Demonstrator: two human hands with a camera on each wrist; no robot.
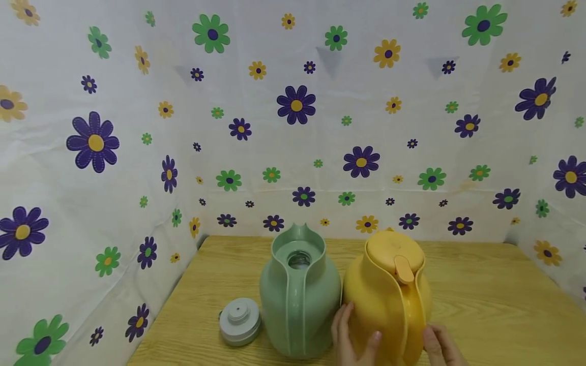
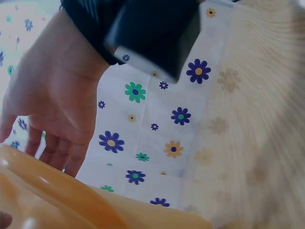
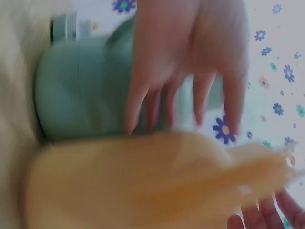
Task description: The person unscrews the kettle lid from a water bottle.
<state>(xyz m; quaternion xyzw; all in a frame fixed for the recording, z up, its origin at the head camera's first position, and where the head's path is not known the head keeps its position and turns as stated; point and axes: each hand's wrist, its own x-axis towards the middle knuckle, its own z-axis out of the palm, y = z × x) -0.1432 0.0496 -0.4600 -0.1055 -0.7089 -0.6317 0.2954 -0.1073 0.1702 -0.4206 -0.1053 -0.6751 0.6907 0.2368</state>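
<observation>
A yellow vacuum jug (image 1: 377, 300) with its lid on stands between my two hands, its handle towards me. My left hand (image 1: 351, 338) touches its left side, with fingers spread. My right hand (image 1: 440, 345) is at the jug's right side, close to the handle. Across the yellow jug (image 2: 62, 200) in the left wrist view, the right hand (image 2: 57, 86) has loosely extended fingers. The right wrist view shows the left hand (image 3: 190, 52) with straight fingers against the yellow jug (image 3: 119, 176), which is blurred there.
Just left of the yellow jug stands a green vacuum jug (image 1: 274, 295) with its mouth uncovered. A round grey-green stopper (image 1: 240, 321) lies on the wooden table (image 1: 494, 295) beside it. Flower-printed white sheeting (image 1: 256, 147) surrounds the table's back and sides.
</observation>
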